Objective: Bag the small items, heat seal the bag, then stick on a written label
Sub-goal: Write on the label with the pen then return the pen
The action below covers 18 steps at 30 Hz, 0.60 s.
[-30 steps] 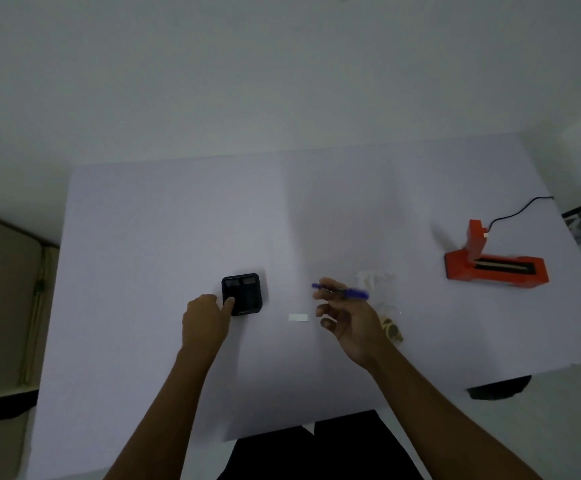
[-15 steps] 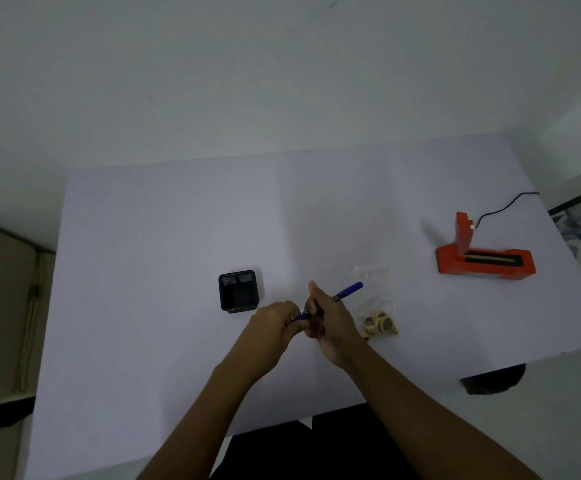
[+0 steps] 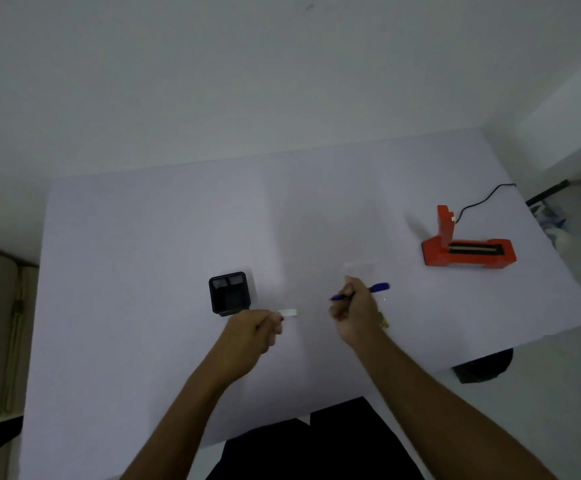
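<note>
My right hand (image 3: 354, 315) is closed around a blue pen (image 3: 378, 288), whose thin tip points left. My left hand (image 3: 252, 329) is curled, with a small dark piece, seemingly the pen cap, at its fingertips. Those fingertips sit at the left end of a small white label (image 3: 289, 312) lying flat on the table. A clear plastic bag (image 3: 360, 268) lies just beyond my right hand, mostly hidden by it. Some yellowish small items (image 3: 384, 323) peek out at the hand's right side.
A red heat sealer (image 3: 469, 251) stands at the right of the white table (image 3: 143, 254), its black cable (image 3: 483, 200) running off the far edge. A black square box (image 3: 230, 293) sits left of the label. A dark object (image 3: 483, 367) is below the table's right edge.
My left hand left the black box and met my right hand at the pen. The hands then parted, the left ending at the label. The pen's tip now shows bare.
</note>
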### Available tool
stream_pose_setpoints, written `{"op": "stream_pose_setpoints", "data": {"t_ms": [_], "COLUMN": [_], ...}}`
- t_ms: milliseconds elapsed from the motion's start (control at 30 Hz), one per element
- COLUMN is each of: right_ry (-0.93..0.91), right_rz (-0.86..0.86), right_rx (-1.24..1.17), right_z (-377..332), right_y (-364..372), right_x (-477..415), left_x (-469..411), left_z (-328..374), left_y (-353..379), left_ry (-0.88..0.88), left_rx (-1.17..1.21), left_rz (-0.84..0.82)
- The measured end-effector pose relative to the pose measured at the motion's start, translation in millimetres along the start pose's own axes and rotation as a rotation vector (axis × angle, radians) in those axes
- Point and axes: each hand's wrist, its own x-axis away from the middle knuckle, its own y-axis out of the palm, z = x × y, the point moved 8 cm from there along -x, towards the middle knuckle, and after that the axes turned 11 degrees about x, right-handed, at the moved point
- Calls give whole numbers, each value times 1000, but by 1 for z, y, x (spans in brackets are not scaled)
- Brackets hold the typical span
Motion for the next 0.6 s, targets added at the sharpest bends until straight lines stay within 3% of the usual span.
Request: {"op": "stream_pose_setpoints", "data": {"t_ms": [133,267,467,600], "right_ry": [-112,-134,-61,-61], "right_rz": [-29,-140,-141,-168], "right_rx": [120,261,501,587], "right_z": [-42,-28,37,50], "right_y": [-15,12,18,15], "right_x": [-8,2,11,16], "left_x": [1,-15,-31,-35], "left_z": [-20,-73,-144,-158], "left_y": [-41,-49,-47,-49], "left_ry": [75,69,-132,-163], "left_rx": [-134,-270,-446,-482], "left_rz": [241,422,454,431]}}
